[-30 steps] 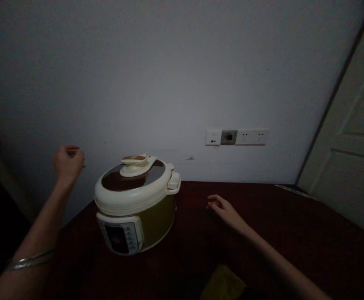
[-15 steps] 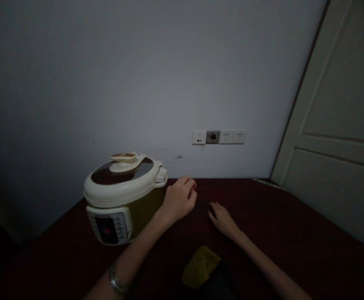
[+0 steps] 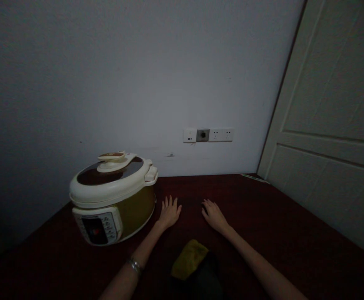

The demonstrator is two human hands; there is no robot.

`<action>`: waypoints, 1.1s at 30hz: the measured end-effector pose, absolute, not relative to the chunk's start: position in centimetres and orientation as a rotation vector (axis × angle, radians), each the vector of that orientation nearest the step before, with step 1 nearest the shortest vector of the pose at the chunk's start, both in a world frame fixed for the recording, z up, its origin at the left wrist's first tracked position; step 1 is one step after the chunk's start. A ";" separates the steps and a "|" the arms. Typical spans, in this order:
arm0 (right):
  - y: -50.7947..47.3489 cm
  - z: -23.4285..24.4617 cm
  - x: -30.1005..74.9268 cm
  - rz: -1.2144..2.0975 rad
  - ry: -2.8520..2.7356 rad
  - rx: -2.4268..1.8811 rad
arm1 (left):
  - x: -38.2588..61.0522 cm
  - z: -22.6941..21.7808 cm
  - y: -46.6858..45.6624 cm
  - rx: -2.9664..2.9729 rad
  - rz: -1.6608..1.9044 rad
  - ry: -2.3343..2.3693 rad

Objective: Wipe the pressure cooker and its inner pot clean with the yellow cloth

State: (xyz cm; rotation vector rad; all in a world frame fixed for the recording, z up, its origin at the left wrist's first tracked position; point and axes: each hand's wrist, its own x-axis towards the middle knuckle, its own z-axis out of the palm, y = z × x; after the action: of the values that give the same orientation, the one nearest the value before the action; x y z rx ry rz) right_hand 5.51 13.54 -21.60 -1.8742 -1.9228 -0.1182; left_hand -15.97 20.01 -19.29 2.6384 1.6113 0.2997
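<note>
We look at rest: left fingers [image 3: 170, 201], right fingers [image 3: 208, 204] loosely spread, empty; electric pressure cooker [image 3: 113, 199] left of both. Any grasp calls for curling!

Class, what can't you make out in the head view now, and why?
All in the head view:
Inside of the cooker: hidden by its lid.
Control panel's labels: too small and dim.
Yellow item: exact nature unclear in the gloom.
Left hand and right hand: palms hidden, backs facing us.
Door: cut off by the right edge.
</note>
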 end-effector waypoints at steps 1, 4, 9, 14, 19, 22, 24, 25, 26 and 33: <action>13.5 -21.6 5.5 -0.121 -1.924 -1.874 | -16.0 -19.6 20.1 2.663 0.291 1.607; 13.5 -21.5 5.5 -0.126 -1.929 -1.872 | -16.1 -20.0 20.4 2.709 0.287 1.620; 13.4 -21.4 5.4 -0.117 -1.927 -1.876 | -16.1 -19.9 20.3 2.730 0.303 1.639; 13.4 -21.3 5.3 -0.096 -1.919 -1.874 | -16.0 -19.8 20.1 2.725 0.298 1.665; 13.4 -21.2 5.4 -0.072 -1.912 -1.870 | -16.0 -20.1 20.3 2.735 0.321 1.651; 13.3 -21.2 5.4 -0.046 -1.907 -1.868 | -16.1 -20.1 20.2 2.718 0.330 1.636; 13.2 -21.2 5.3 -0.018 -1.901 -1.866 | -16.1 -19.9 20.1 2.702 0.329 1.624; 13.2 -21.0 5.3 0.001 -1.896 -1.864 | -16.0 -19.8 20.0 2.691 0.326 1.619; 13.2 -20.8 5.3 0.025 -1.892 -1.861 | -16.0 -19.6 20.0 2.677 0.320 1.616; 11.3 -16.1 5.9 0.273 -1.893 -1.766 | -15.9 -15.3 17.1 2.647 0.366 1.544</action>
State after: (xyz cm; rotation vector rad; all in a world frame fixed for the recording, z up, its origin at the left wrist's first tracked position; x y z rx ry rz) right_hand 5.87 11.26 -16.09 -1.7656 -1.8928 0.2727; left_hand -15.93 17.12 -15.32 2.6469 1.5442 0.3658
